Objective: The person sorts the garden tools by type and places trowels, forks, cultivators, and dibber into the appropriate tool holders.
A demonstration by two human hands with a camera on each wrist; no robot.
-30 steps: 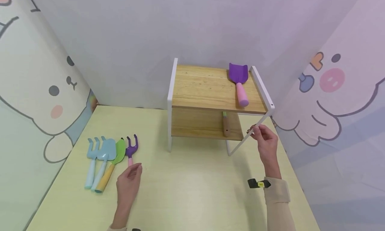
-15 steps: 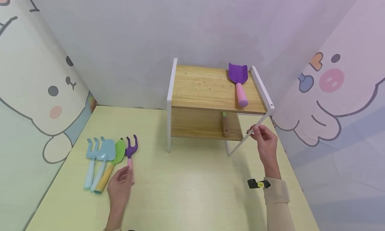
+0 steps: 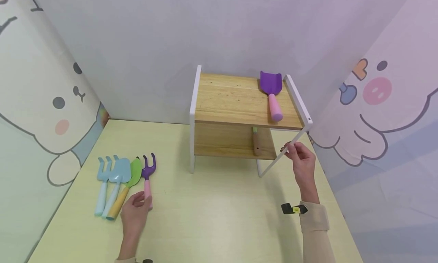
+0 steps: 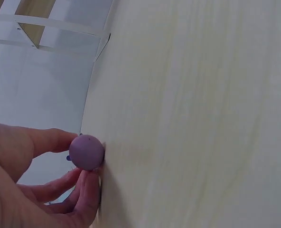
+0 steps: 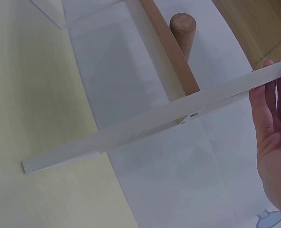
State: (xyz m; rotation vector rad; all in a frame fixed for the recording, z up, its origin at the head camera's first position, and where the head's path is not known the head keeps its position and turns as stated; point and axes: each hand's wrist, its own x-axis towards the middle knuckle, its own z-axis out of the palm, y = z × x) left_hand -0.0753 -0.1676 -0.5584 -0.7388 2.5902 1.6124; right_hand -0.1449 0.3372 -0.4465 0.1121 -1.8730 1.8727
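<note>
A small garden fork with purple tines and a pink handle lies on the table at the left. My left hand pinches that handle near its lower end; in the left wrist view, thumb and fingers sit on either side of the round handle end. On the right, my right hand holds the slanting white front leg of a two-tier wooden shelf. A purple scoop with a pink handle lies on its top board. On the lower board, a brown-handled tool is partly hidden.
Left of the fork lie a green trowel with a yellow handle, a light blue shovel and a light blue fork. Cartoon-printed cloth walls close in the back and sides of the pale table.
My left hand has shifted slightly left and down along the pink handle and now pinches it. My right hand stays on the shelf leg.
</note>
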